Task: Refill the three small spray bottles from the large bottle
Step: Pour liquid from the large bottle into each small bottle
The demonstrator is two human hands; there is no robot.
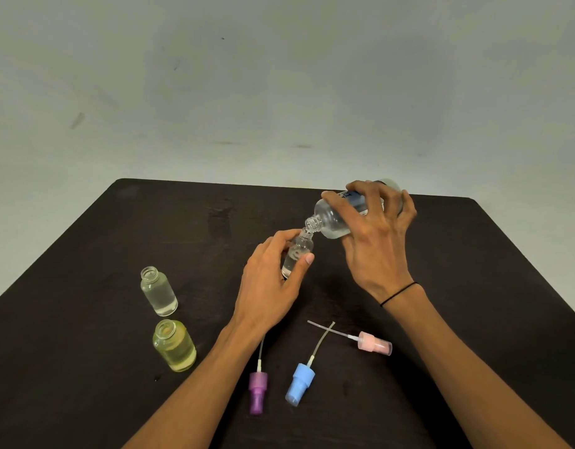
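My right hand [373,241] grips the large clear bottle [331,218], tipped down to the left so its open mouth sits over the neck of a small clear bottle [297,251]. My left hand [270,280] holds that small bottle upright on the table, thumb and fingers curled round it; it has clear liquid in it. Two more small bottles stand uncapped at the left: a clear one [158,291] with clear liquid and a yellowish one [174,346] with yellow liquid.
Three spray caps with dip tubes lie on the dark table [85,254] near my forearms: purple [258,392], blue [300,384] and pink [375,343]. A pale wall rises behind the table's far edge.
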